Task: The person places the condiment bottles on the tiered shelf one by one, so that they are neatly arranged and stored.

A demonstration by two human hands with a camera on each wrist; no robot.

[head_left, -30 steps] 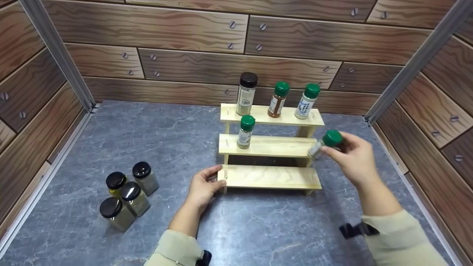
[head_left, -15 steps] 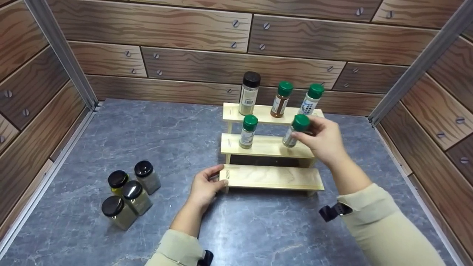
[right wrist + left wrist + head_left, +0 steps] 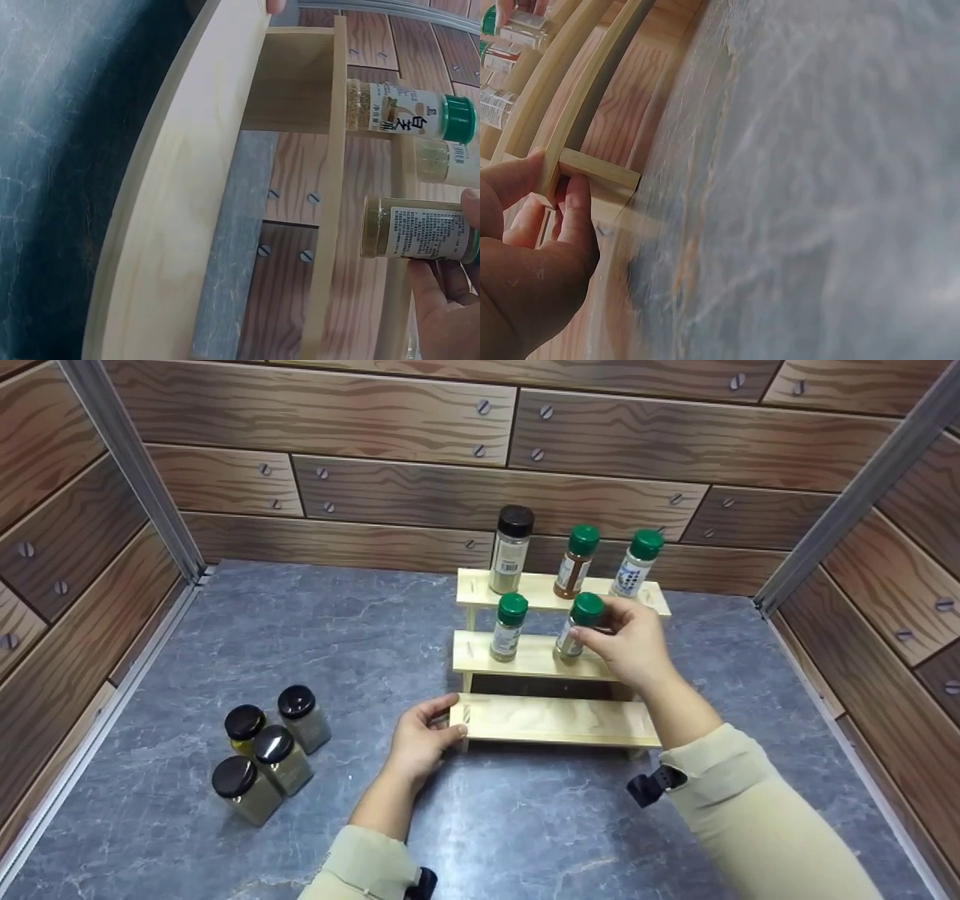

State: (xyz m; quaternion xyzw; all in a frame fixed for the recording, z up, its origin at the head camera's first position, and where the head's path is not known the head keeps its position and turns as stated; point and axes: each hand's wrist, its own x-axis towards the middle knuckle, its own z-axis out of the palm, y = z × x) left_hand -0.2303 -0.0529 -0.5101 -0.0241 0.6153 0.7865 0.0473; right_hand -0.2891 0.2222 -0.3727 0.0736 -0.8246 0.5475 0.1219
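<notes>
Green-capped cylindrical jar | right hand pinches it | left hand grips wooden rack

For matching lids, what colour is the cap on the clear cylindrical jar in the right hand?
The cap is green, clearest in the head view.

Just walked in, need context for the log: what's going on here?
A person's right hand holds a green-capped jar at the middle shelf, to the right of another green-capped jar; its base looks slightly off the shelf. The left hand grips the left end of the bottom shelf. Three jars stand on the top shelf, one black-capped and two green-capped. Four black-lidded jars stand on the table.
</notes>
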